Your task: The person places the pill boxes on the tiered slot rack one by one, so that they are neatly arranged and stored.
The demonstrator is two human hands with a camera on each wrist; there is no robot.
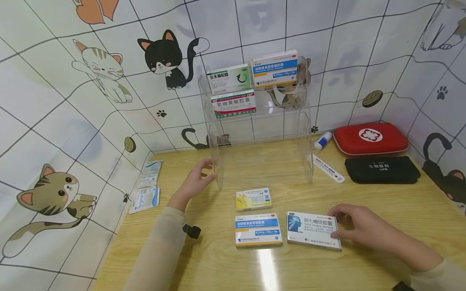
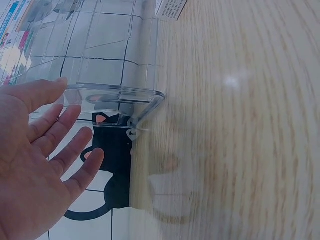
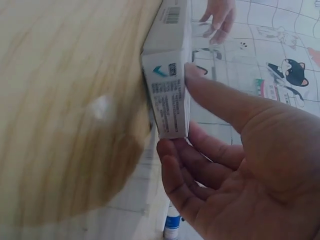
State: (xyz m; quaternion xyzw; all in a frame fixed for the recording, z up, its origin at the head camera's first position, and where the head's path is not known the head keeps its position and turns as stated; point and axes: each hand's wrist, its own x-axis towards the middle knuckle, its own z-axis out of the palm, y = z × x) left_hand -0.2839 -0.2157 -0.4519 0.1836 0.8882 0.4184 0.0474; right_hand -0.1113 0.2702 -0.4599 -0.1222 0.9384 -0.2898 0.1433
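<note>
"Carton (image 1: 314,229), white with a blue-green head printed on it: where do we find it?"

"On the worktop (image 1: 218,262), right of the blue-and-white box (image 1: 258,230) and just beside it. Its printed face is up with the lettering upright to us, and its long axis runs left to right, the right end slightly nearer us. The printed head sits at the left end."

"How do we see the right hand (image 1: 358,226) posed?"

"Its forearm slants in from the lower right, with the fingers reaching leftward. The grip is clamped on the carton's right end: thumb over the top edge, fingertips at the far corner. Whether the carton is raised at all, we cannot tell."

"And the left hand (image 1: 196,180)?"

"That arm stretches forward on our left, palm turned toward the left panel (image 1: 219,163) of the clear shelf (image 1: 305,153). In the left wrist view we see this grip slack and wide, fingers apart and gently bent, the thumb tip by the panel's edge; we cannot tell whether it touches."
</note>
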